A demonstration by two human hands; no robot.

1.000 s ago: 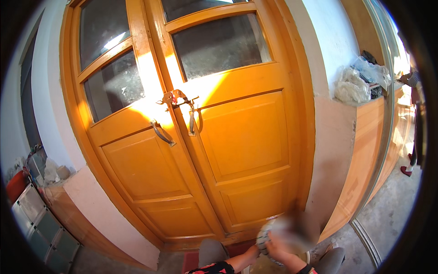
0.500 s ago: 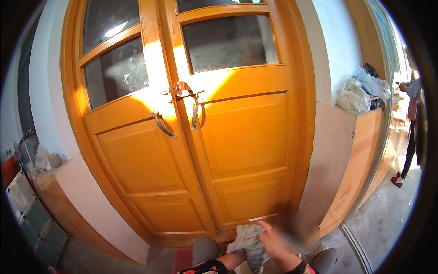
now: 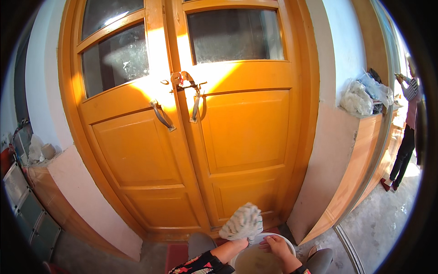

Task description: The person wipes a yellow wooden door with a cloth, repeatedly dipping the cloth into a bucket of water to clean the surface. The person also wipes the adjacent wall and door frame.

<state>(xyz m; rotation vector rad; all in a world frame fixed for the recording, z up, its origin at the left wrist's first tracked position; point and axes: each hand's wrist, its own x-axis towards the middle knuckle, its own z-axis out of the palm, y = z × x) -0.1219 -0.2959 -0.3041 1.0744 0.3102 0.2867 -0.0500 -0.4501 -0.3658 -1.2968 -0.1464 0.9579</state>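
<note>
A pale striped cloth (image 3: 243, 222) is bunched up in front of the yellow double door, over the far side of a white bucket (image 3: 290, 242). My left hand (image 3: 242, 244) reaches into the cloth and holds it; the fingers are hidden by the fabric. Cloudy water (image 3: 257, 262) shows inside the bucket. Above its right side hovers my right hand (image 3: 277, 245), nothing in it, the fingers loosely bent and a little apart, not touching the cloth.
The double door (image 3: 248, 132) has glass panes, metal handles and a latch (image 3: 185, 82). Plastic bags (image 3: 358, 97) lie on the right ledge. At far right stands a person (image 3: 406, 132). A metal floor track (image 3: 349, 251) runs at lower right. Dark panels (image 3: 39, 230) stand at left.
The cloth has risen and moved slightly left with my left hand. My right hand has come away from it and down. The bucket now shows plainly. The far-right person has shifted slightly left.
</note>
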